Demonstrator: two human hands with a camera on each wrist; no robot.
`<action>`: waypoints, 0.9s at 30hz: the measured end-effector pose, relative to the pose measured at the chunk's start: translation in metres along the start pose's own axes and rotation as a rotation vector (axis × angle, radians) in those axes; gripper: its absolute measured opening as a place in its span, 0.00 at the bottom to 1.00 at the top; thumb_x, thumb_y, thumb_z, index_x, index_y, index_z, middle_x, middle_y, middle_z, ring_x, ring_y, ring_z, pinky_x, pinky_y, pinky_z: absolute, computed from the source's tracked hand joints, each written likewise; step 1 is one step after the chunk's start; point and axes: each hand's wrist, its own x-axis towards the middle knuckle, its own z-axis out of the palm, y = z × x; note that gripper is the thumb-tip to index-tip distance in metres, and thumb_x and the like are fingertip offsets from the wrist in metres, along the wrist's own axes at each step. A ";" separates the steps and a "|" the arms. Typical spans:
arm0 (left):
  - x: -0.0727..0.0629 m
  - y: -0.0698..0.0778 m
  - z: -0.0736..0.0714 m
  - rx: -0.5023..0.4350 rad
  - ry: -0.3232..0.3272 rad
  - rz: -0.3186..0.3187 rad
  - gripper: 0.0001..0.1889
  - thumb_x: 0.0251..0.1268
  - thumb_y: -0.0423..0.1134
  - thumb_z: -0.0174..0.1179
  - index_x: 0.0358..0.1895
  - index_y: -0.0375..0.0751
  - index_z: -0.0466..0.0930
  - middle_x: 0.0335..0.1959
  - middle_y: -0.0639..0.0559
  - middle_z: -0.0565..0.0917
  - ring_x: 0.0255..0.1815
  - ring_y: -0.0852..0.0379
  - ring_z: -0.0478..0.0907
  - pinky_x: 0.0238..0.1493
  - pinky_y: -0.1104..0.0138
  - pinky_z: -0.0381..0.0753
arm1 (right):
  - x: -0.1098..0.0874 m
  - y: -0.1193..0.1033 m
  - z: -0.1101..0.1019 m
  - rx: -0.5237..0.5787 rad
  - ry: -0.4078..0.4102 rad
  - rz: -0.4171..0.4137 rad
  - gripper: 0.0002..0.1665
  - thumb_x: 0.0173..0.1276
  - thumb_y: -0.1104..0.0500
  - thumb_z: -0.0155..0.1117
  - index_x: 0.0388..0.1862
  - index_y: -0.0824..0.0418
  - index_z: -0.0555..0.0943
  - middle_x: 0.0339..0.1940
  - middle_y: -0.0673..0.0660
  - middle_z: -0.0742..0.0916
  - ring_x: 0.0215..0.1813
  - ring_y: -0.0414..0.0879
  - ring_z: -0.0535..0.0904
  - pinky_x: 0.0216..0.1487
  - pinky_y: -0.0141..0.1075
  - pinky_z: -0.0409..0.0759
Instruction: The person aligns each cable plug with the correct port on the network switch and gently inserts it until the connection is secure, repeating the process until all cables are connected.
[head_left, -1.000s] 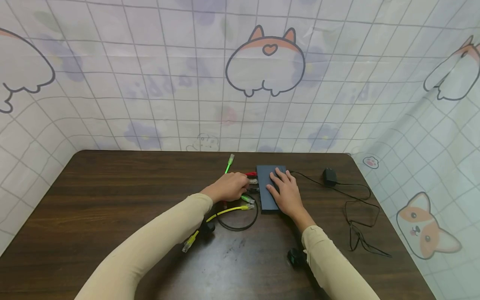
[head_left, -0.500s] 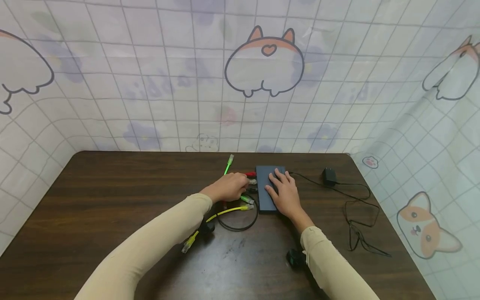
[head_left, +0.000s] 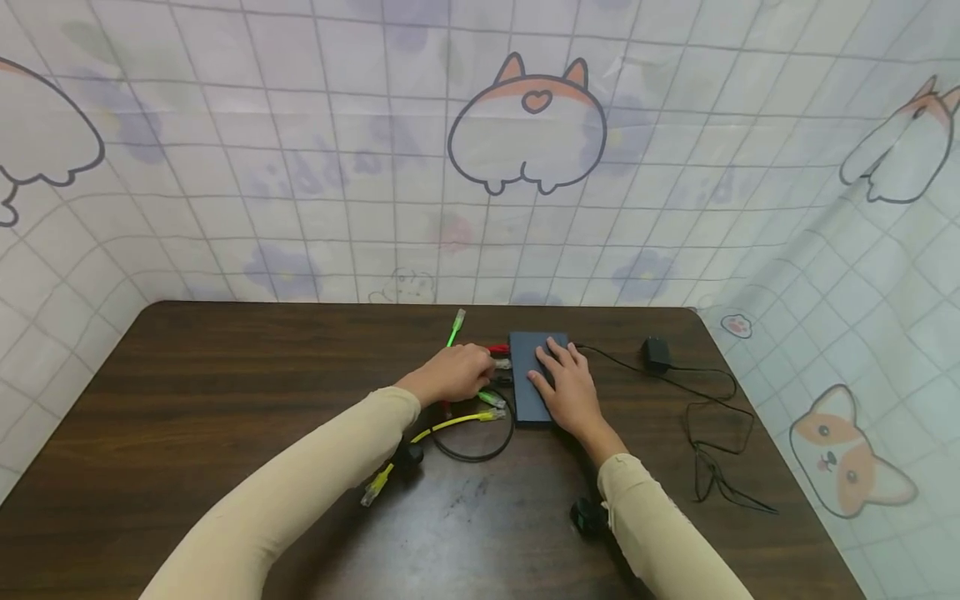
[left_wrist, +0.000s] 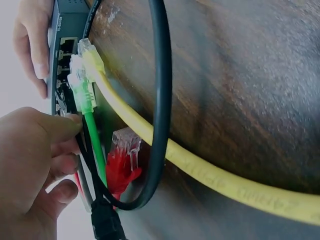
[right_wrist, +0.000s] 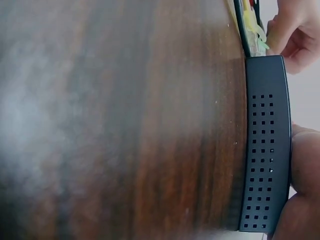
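Observation:
A dark blue-grey network switch [head_left: 529, 404] lies on the table, ports to the left. My right hand [head_left: 570, 387] rests on its top with fingers spread; in the right wrist view the vented side [right_wrist: 262, 150] shows. At the port side, my left hand [head_left: 456, 372] pinches a black network cable between thumb and fingertips [left_wrist: 69, 126], close to the ports, its plug partly hidden. Red [head_left: 498, 349] and pale [head_left: 502, 364] plugs sit at the ports farther back. Loose green [left_wrist: 82, 92] and yellow [left_wrist: 93, 61] plugs lie by the nearer ports.
A black cable loop [head_left: 472, 459] and a yellow cable [head_left: 450, 422] lie before my left hand. One loose red plug [left_wrist: 122, 162] is below them. A black power adapter [head_left: 656, 355] with its cord [head_left: 708, 404] lies right of the switch. A patterned curtain [head_left: 337, 167] hangs behind the table.
The head view has shifted very slightly. Both hands keep nearly the same places, the left at the port side and the right on the switch.

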 end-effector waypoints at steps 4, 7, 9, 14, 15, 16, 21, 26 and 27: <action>-0.004 0.001 -0.002 0.005 -0.021 -0.015 0.06 0.66 0.37 0.61 0.43 0.43 0.84 0.42 0.50 0.83 0.40 0.54 0.82 0.43 0.60 0.82 | 0.002 0.001 0.000 0.011 -0.016 0.007 0.31 0.73 0.46 0.55 0.70 0.59 0.69 0.76 0.61 0.66 0.78 0.65 0.52 0.74 0.59 0.54; -0.006 0.001 -0.004 0.007 -0.015 -0.001 0.09 0.64 0.38 0.63 0.46 0.44 0.83 0.44 0.50 0.82 0.41 0.54 0.81 0.43 0.60 0.82 | 0.002 0.002 0.000 0.023 -0.010 0.004 0.31 0.73 0.47 0.56 0.70 0.60 0.70 0.75 0.62 0.66 0.77 0.66 0.53 0.74 0.59 0.53; -0.008 -0.001 -0.004 0.006 -0.008 0.009 0.10 0.64 0.38 0.63 0.48 0.45 0.82 0.45 0.50 0.80 0.41 0.55 0.80 0.43 0.60 0.81 | 0.003 0.003 0.001 0.027 -0.009 0.004 0.31 0.73 0.48 0.56 0.70 0.60 0.70 0.75 0.62 0.66 0.77 0.66 0.52 0.74 0.59 0.53; -0.015 -0.004 -0.007 -0.040 -0.009 0.031 0.16 0.63 0.39 0.64 0.54 0.47 0.80 0.46 0.51 0.78 0.41 0.56 0.79 0.42 0.61 0.79 | 0.003 0.004 0.003 0.021 0.000 -0.005 0.31 0.73 0.48 0.56 0.70 0.60 0.70 0.75 0.62 0.66 0.77 0.65 0.53 0.74 0.59 0.53; -0.016 -0.005 -0.007 -0.047 -0.011 0.037 0.17 0.63 0.39 0.64 0.55 0.48 0.80 0.47 0.51 0.78 0.42 0.56 0.79 0.42 0.61 0.79 | 0.003 0.004 0.003 0.022 0.006 -0.008 0.31 0.73 0.48 0.56 0.70 0.60 0.70 0.75 0.62 0.67 0.77 0.66 0.53 0.74 0.59 0.53; -0.017 -0.005 -0.008 -0.053 -0.014 0.042 0.17 0.63 0.39 0.64 0.55 0.48 0.80 0.47 0.51 0.78 0.42 0.56 0.79 0.43 0.60 0.79 | 0.003 0.004 0.004 0.022 0.012 -0.011 0.31 0.73 0.48 0.56 0.70 0.60 0.70 0.75 0.62 0.67 0.77 0.66 0.53 0.74 0.60 0.54; -0.020 -0.005 -0.010 -0.040 -0.022 0.068 0.12 0.62 0.40 0.65 0.49 0.50 0.84 0.44 0.54 0.79 0.42 0.59 0.79 0.43 0.62 0.80 | 0.003 0.004 0.004 0.021 0.022 -0.015 0.30 0.73 0.48 0.56 0.69 0.60 0.70 0.75 0.62 0.67 0.77 0.66 0.53 0.73 0.60 0.54; -0.019 -0.003 -0.009 -0.031 -0.018 0.113 0.08 0.61 0.38 0.65 0.43 0.48 0.86 0.40 0.55 0.80 0.40 0.59 0.80 0.42 0.63 0.80 | 0.003 0.003 0.004 0.002 0.016 -0.018 0.30 0.73 0.48 0.55 0.70 0.60 0.70 0.75 0.62 0.67 0.77 0.66 0.53 0.74 0.60 0.53; -0.020 -0.002 -0.009 -0.029 -0.022 0.118 0.08 0.61 0.38 0.65 0.43 0.48 0.86 0.40 0.54 0.81 0.39 0.59 0.80 0.41 0.64 0.80 | 0.003 0.003 0.004 0.000 0.016 -0.021 0.30 0.73 0.48 0.55 0.70 0.60 0.70 0.75 0.63 0.67 0.77 0.66 0.53 0.73 0.60 0.53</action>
